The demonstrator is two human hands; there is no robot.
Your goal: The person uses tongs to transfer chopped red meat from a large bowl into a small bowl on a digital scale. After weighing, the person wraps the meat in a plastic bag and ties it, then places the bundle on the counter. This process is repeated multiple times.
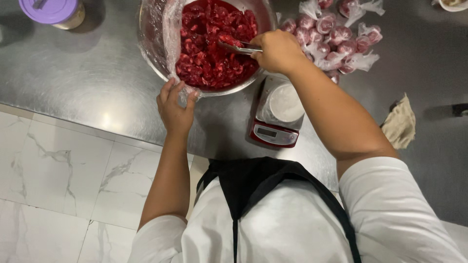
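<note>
Both hands are at the steel bowl (pixel 156 58) on the far side of the counter. Her or his right hand (pixel 277 51) is closed around the handle of a metal utensil (pixel 239 47), most likely tongs or a spoon, whose working end is buried in the red meat pieces (pixel 212 46) that fill the bowl. The left hand (pixel 174 108) rests against the near rim with fingers loosely spread, pressing the clear plastic film (pixel 168 29) that drapes over the bowl's left edge; it grips nothing firmly.

To lift a portion cleanly, I judge it best to keep the left hand bracing the rim so the bowl does not slide on the smooth metal, and to let the utensil drain over the bowl before moving across to the scale, since wet pieces could drip on the display.

Just right of the bowl and nearer the person sits a small red kitchen scale (pixel 275 134) with a white platform wrapped in film. Farther right lies a heap of small tied plastic bags (pixel 336 36), each holding a pinkish red portion. A crumpled beige cloth (pixel 399 124) lies further right, well apart from the scale. At the far left stands a jar with a purple lid (pixel 51 9).

Everything rests on a brushed stainless steel counter (pixel 87 78) showing glare from overhead light. Below its near edge is white marble-patterned floor tile (pixel 58 175). The person wears a white shirt and black apron (pixel 253 182).
</note>
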